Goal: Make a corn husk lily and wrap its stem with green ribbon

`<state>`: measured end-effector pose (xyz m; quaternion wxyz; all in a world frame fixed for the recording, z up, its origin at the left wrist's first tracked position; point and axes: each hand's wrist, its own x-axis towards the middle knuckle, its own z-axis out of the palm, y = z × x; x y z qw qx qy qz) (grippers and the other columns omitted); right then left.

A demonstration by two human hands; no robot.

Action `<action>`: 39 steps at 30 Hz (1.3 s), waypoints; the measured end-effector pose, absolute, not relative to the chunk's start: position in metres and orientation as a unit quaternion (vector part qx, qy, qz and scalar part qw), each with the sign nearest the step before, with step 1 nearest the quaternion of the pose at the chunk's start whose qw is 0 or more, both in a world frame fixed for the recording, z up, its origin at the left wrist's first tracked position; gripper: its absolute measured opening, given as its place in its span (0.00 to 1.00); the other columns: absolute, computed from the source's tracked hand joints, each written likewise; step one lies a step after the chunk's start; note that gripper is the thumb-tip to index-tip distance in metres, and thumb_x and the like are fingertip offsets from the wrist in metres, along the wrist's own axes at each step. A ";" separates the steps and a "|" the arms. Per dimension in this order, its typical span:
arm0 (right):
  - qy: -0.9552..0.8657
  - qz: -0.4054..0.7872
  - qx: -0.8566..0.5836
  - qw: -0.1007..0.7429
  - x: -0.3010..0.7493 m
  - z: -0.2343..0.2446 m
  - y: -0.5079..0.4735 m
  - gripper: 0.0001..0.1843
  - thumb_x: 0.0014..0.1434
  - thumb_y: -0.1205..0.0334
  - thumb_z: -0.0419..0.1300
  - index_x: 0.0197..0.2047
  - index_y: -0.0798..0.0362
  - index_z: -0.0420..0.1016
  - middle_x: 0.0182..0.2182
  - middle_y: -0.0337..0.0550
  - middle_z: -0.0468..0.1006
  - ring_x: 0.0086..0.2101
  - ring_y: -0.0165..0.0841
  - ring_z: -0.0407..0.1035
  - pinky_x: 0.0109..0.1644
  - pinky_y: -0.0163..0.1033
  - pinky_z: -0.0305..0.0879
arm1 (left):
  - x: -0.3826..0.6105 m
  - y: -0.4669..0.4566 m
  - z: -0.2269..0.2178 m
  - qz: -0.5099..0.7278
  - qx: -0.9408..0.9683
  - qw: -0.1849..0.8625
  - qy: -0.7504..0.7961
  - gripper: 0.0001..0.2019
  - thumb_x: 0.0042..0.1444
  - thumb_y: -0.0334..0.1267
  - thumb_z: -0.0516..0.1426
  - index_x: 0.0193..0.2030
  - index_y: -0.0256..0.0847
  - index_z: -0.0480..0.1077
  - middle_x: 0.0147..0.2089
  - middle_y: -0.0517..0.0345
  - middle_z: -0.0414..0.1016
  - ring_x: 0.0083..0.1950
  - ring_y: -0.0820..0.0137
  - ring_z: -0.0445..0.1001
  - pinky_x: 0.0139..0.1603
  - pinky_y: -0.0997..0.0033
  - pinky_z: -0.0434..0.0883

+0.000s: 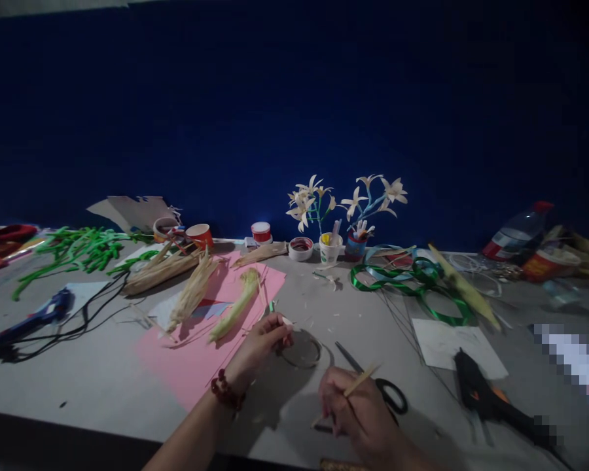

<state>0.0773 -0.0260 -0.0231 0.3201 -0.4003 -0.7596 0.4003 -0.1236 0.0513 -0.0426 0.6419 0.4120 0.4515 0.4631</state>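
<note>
Beside the pink paper (pixel 169 360), close work on a crowded surface (pixel 103 389)

Just off the right edge of the pink paper, the person's left hand (pixel 269 333) has its fingertips pinched around a small pale piece (pixel 287 322). I see a dark red beaded bracelet (pixel 226 390) on that wrist, over the paper's edge. Close by those fingers, touching or only beside them, I can't tell which, is a thin dark hoop (pixel 319 353), also right of the paper.

Farther right of the paper and nearer the person, the right hand (pixel 348 402) is curled around a thin tan stick (pixel 364 379), 1 end slanting up out of the grip. What pokes out below that hand is too dim to name. Black-handled scissors (pixel 349 357) lie partly behind it, on the side away from the paper.

On the paper rests a greenish husk bundle (pixel 235 309), with paler dry husks (pixel 192 288) to its left. Off the paper's left side lies a blue glue gun (pixel 53 309). Past the paper's far right corner rise 2 bunches of white flowers (pixel 302 212), at 2 small cups (pixel 330 251). Well right of the paper are green ribbon (pixel 450 320), a white sheet (pixel 436 343) and a black glue gun (pixel 476 389), its tip over that sheet.
</note>
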 end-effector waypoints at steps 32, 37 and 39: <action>-0.368 0.590 -0.454 0.557 0.089 -0.038 0.006 0.25 0.58 0.40 0.55 0.22 0.51 0.60 0.18 0.30 0.67 0.10 0.19 0.52 0.11 0.27 0.59 | -0.127 0.048 -0.036 0.473 0.378 0.658 0.448 0.11 0.46 0.39 0.65 0.24 0.38 0.68 0.19 0.64 0.69 0.24 0.74 0.70 0.25 0.77 0.61; -0.336 0.614 -0.435 0.566 0.087 -0.035 0.002 0.24 0.57 0.41 0.58 0.22 0.51 0.61 0.18 0.30 0.68 0.12 0.20 0.55 0.13 0.28 0.61 | -0.135 0.045 -0.022 0.496 0.369 0.654 0.437 0.11 0.44 0.39 0.67 0.25 0.38 0.69 0.23 0.63 0.71 0.26 0.75 0.70 0.33 0.73 0.69; -0.349 0.625 -0.424 0.555 0.078 -0.035 0.001 0.24 0.57 0.40 0.57 0.22 0.51 0.61 0.19 0.31 0.69 0.12 0.21 0.56 0.14 0.29 0.62 | -0.141 0.044 -0.018 0.508 0.361 0.648 0.438 0.12 0.43 0.39 0.67 0.25 0.38 0.69 0.24 0.63 0.72 0.27 0.75 0.71 0.37 0.72 0.71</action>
